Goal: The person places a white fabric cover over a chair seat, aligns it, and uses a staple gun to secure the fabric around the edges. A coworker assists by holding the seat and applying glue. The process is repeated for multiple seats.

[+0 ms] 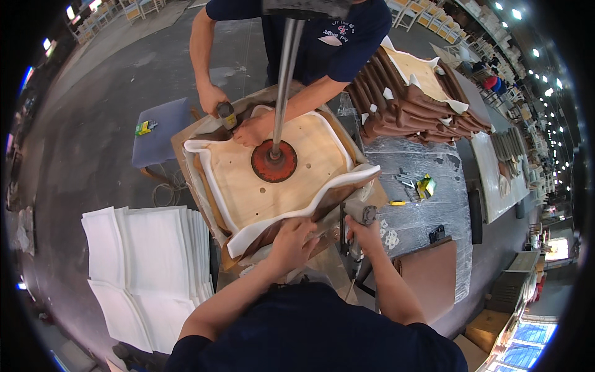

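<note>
A plywood seat panel [291, 201] lies in front of me, edged with white foam padding [232, 243] and a brown cover [325, 208]. A red round press plate [274, 162] on a metal rod [287, 87] bears down on its middle. My left hand [292, 247] is at the near edge against the brown cover, fingers partly spread and gripping nothing that I can see. My right hand [367, 235] is closed round a staple gun [361, 212], right of the near corner. Across from me, a co-worker's hand [212, 99] holds another staple gun [227, 116]; their other hand [253, 131] presses the far edge.
White foam sheets [149, 248] are stacked at left, beside a blue stool [160, 133] bearing a small box. Brown covered seats [415, 105] pile up at far right. The plastic-wrapped table [427, 214] holds staple strips [406, 180], a yellow-green box [426, 186] and a brown panel [427, 273].
</note>
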The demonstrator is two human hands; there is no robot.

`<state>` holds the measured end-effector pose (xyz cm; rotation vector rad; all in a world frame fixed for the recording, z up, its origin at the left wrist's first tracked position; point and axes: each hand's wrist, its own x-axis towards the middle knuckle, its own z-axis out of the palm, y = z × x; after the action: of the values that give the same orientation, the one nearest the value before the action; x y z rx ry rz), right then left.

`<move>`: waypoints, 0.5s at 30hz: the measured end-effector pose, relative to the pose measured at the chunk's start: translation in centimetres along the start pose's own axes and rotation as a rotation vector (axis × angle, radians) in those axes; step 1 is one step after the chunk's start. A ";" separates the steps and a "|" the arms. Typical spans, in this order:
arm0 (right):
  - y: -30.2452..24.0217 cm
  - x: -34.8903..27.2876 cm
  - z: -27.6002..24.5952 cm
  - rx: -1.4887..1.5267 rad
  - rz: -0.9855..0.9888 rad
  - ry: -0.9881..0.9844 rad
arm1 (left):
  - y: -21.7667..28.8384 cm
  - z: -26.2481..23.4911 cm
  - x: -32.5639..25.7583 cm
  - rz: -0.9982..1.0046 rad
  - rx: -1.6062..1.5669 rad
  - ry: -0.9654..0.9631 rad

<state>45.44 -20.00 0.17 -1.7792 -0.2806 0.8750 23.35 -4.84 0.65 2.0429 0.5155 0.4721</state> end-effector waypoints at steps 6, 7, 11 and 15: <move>-0.5 0.6 0.4 0.065 -0.003 -0.129 | -2.9 4.4 7.4 0.023 0.420 0.113; -0.4 0.8 0.0 0.051 -0.006 -0.170 | -3.2 5.1 8.4 0.000 0.449 0.091; -0.3 1.1 -0.9 -0.001 0.036 -0.206 | -3.7 6.6 10.4 -0.156 0.461 0.052; -0.6 1.3 -1.0 -0.036 0.070 -0.213 | -4.3 6.4 10.0 -0.148 0.417 -0.014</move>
<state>47.18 -19.67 0.32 -1.7389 -0.3755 1.1183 34.31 -2.05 -4.90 2.3779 0.8041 0.2762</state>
